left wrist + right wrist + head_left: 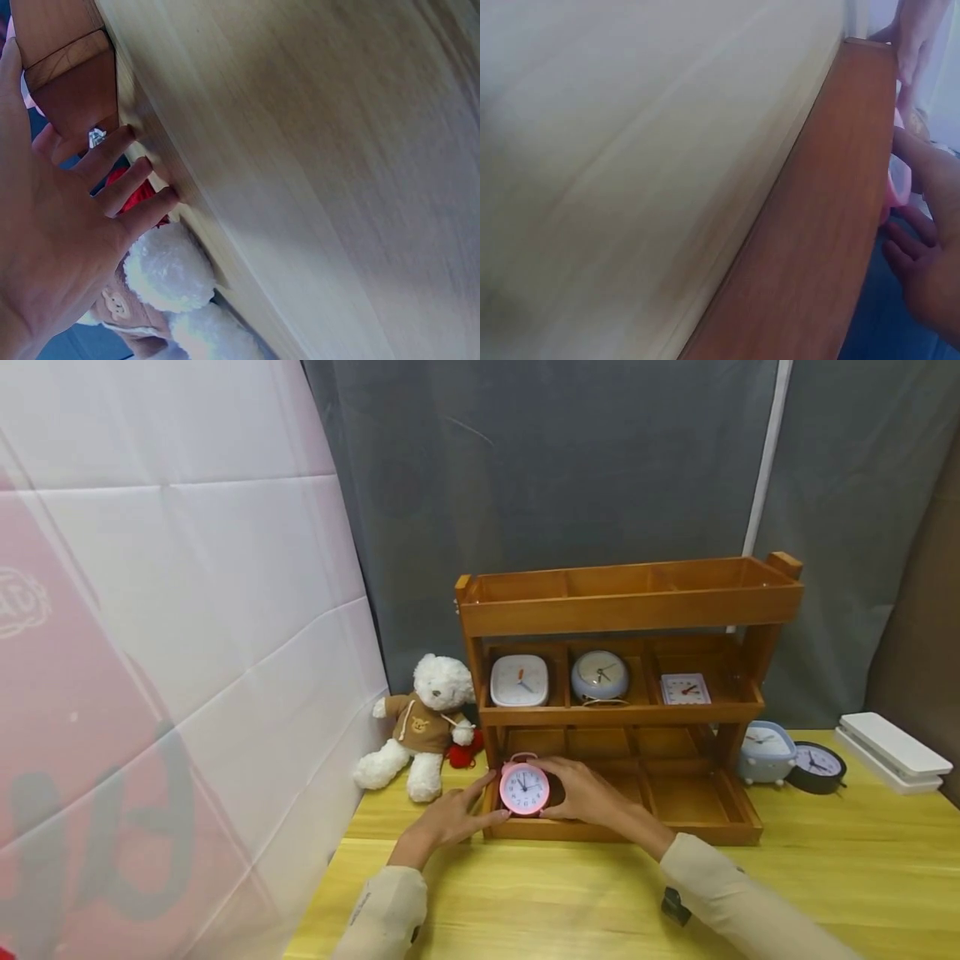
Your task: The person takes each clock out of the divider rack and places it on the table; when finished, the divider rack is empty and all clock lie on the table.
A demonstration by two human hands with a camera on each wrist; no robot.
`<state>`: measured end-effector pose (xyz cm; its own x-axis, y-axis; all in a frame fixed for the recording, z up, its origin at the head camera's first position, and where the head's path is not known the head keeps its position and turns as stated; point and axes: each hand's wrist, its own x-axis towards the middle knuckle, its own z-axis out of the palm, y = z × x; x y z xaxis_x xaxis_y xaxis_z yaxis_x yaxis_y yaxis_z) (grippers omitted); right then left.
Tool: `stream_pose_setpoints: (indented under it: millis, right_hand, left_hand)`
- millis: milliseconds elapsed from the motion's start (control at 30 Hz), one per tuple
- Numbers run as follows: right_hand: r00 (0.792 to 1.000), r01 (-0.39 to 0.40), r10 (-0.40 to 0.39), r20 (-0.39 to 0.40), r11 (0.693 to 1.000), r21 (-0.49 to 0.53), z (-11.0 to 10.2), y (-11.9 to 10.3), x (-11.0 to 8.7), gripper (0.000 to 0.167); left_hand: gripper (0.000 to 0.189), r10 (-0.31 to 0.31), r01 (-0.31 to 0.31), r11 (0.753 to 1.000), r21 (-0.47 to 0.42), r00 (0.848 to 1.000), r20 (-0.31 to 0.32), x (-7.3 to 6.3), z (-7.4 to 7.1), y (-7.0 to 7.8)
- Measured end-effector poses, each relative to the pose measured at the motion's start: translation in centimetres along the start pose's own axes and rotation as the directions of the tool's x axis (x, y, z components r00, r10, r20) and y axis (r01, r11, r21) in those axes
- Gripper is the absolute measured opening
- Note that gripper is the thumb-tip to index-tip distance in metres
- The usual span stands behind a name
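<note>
A round pink alarm clock (524, 789) with a white dial stands upright in the bottom-left compartment of the wooden shelf (622, 832). Around its right side my right hand (583, 789) curls, forefinger near the top and thumb at the lower edge. My left hand (453, 817) is on the other side, thumb touching the clock's lower left and forefinger by the shelf's side. In the left wrist view, the fingers of the left hand (67, 217) are spread and fairly straight. The right wrist view shows the clock's pink rim (898, 184) partly behind the right hand (930, 247).
The middle tier holds a white clock (519, 681), a round blue-grey clock (600, 676) and a small square clock (685, 689). A white teddy bear (424, 727) sits left. Right of the shelf are a blue clock (767, 752), a black clock (816, 767) and a white device (892, 747).
</note>
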<state>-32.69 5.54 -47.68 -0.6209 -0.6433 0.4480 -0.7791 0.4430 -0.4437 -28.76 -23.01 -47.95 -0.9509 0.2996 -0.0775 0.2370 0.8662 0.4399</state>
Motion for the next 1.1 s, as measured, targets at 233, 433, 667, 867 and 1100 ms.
stream_pose_setpoints:
  millis: [233, 433, 667, 867, 1100]
  right_hand:
    - [0.993, 0.120, -0.120, -0.019, 0.992, -0.030, 0.9, 0.6, 0.6, 0.084]
    - [0.993, 0.101, -0.105, -0.049, 0.993, -0.063, 0.7, 0.8, 0.0, 0.080]
    - [0.997, 0.022, -0.027, -0.071, 0.997, -0.068, -1.1, 0.3, -0.3, 0.081]
    - [0.998, -0.023, 0.021, -0.061, 0.999, -0.046, -3.1, -0.5, -0.7, 0.079]
    - [0.994, -0.050, 0.042, -0.102, 0.996, -0.077, -5.8, -0.4, -3.1, 0.079]
  left_hand:
    - [0.091, 0.003, -0.003, 1.000, -0.013, 1.000, 0.006, 0.3, 0.2, 0.8]
    - [0.090, 0.011, -0.011, 1.000, 0.001, 1.000, 0.018, 0.5, 0.3, 1.3]
    - [0.089, 0.022, -0.022, 1.000, 0.002, 1.000, 0.008, 0.5, 0.3, 1.1]
    - [0.089, 0.002, -0.002, 1.000, -0.010, 1.000, 0.001, 0.3, 0.1, 0.7]
    - [0.089, 0.005, -0.005, 1.000, -0.014, 1.000, 0.005, 0.2, 0.0, 0.0]
